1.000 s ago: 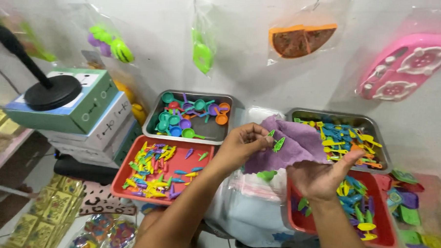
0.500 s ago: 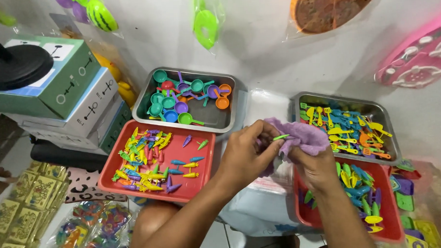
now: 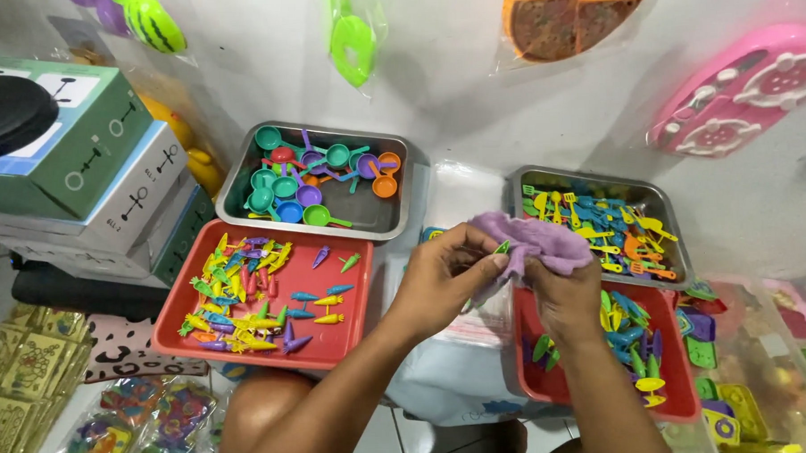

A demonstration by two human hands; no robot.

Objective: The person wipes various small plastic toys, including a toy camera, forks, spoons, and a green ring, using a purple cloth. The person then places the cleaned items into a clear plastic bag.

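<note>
Hands have drawn together over the trays since a second ago: left hand [image 3: 441, 283] pinches a small green plastic piece [image 3: 502, 247] against the crumpled purple cloth [image 3: 533, 240], which the right hand [image 3: 566, 292] grips closed, seemingly wiping it, above the red plastic tray [image 3: 551, 386].

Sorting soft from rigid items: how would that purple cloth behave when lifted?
Probably floppy: the purple cloth bunches and folds between the left hand and right hand. Likely light, since fingertips alone pinch it. Unlikely to roll or break, though it might drape over the small green piece.
</note>
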